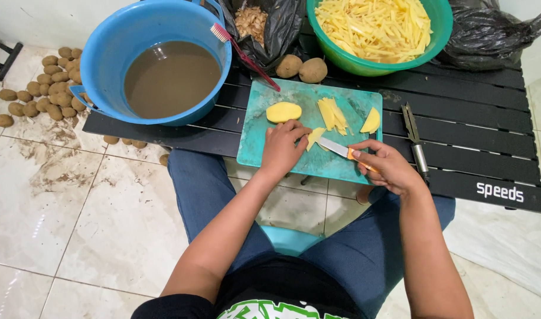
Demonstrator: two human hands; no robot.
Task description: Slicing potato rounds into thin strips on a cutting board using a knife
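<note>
Seen from the head camera, a seated person in blue jeans works at a teal cutting board [264, 150] laid on a black slatted surface [471, 127]. The right hand [387, 167] is clenched around the orange handle of a small knife [336, 148], whose blade points toward the left hand and meets a pale potato slice [313, 137]. The left hand [282, 149] presses down on that slice, fingertips [295, 126] curled over its near edge, so the piece lies between the two hands. Just beyond the left hand sits a peeled potato half [283, 111]; beyond the knife blade lies a small pile of cut potato sticks [333, 114], and above the right hand a further wedge [371, 121] rests at the board's far corner. To the outside of the right hand a metal peeler [415, 142] lies lengthwise on the slats, and farther out a white printed logo marks the surface's near edge. Well beyond the left hand stands a blue basin [105, 44] of muddy brown water with a red-handled toothbrush [242, 54] propped on its rim. Two unpeeled potatoes [301, 68] sit behind the board, next to a black plastic bag [279, 26] holding peelings. Beyond the right hand a green bowl [442, 32] is heaped with cut sticks, a second black bag [489, 35] beside it. Many small brown potatoes [46, 88] are scattered across the soiled tiled floor [75, 195].
</note>
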